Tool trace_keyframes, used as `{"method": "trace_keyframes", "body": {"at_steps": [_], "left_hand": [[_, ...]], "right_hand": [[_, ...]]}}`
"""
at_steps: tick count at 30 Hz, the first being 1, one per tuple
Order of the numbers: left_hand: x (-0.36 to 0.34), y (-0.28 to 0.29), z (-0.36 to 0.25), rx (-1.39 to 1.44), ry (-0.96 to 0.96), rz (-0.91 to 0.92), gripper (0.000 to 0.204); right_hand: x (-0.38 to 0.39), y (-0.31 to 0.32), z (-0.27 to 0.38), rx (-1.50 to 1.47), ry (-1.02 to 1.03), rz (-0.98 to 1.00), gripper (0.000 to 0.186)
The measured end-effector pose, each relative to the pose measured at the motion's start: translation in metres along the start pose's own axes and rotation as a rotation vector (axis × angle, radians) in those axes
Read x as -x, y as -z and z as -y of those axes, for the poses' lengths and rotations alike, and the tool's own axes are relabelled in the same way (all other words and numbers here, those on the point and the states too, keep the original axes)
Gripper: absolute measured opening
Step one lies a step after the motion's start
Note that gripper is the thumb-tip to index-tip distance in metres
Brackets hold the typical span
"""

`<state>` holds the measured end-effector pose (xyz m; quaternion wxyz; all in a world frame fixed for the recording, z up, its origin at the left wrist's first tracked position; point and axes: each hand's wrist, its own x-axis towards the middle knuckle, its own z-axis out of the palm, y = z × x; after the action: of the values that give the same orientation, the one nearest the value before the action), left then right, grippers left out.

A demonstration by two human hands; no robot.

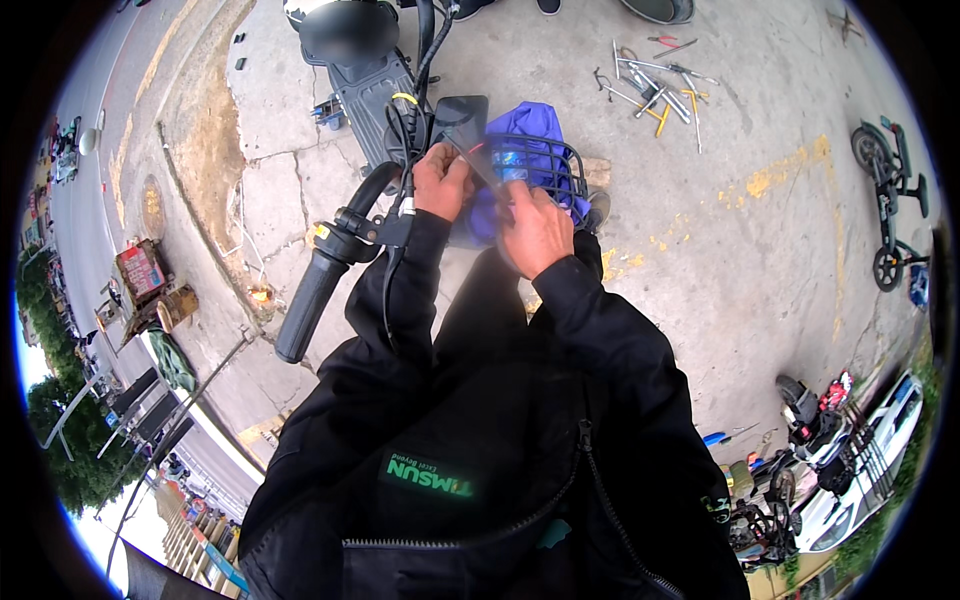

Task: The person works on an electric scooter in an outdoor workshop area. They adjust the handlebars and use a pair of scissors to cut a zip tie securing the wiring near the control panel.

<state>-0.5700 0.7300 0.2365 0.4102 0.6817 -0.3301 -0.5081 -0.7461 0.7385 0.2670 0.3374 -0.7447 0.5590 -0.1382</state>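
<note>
My left hand [442, 182] is closed, fingers curled beside the black cables [405, 135] at the scooter's handlebar. What it grips is hidden. My right hand [537, 228] is closed too, its fingertips pinched in front of the wire basket [578, 165]; blur and the hand itself hide what is between them. A dark flat panel [462, 112] lies just beyond my left hand. Purple cloth [540, 122] fills the basket, with a blue-labelled plastic bottle [510, 165] on it. The black handlebar grip [312, 300] juts out to the left of my left forearm.
The scooter's ribbed footboard [375, 115] stretches away ahead. Several hand tools [660, 88] lie scattered on the concrete at the far right. A folding scooter [885, 205] stands at the right edge, and parked vehicles [835, 460] are at the lower right. A cart [145, 275] is to the left.
</note>
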Motion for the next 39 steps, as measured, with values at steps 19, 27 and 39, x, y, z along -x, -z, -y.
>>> {"method": "trace_keyframes", "body": {"at_steps": [19,27,39], "left_hand": [[-0.002,-0.005,-0.003,0.151,0.036,-0.052,0.008],[-0.009,-0.003,0.004,0.154,0.004,-0.031,0.006],[-0.007,0.002,0.006,0.152,0.027,0.039,0.012]], "right_hand": [[0.000,-0.008,-0.001,-0.273,-0.102,0.043,0.024],[-0.002,-0.008,-0.006,-0.526,-0.135,0.123,0.025],[-0.011,0.002,-0.020,-0.452,-0.123,0.216,0.031]]}}
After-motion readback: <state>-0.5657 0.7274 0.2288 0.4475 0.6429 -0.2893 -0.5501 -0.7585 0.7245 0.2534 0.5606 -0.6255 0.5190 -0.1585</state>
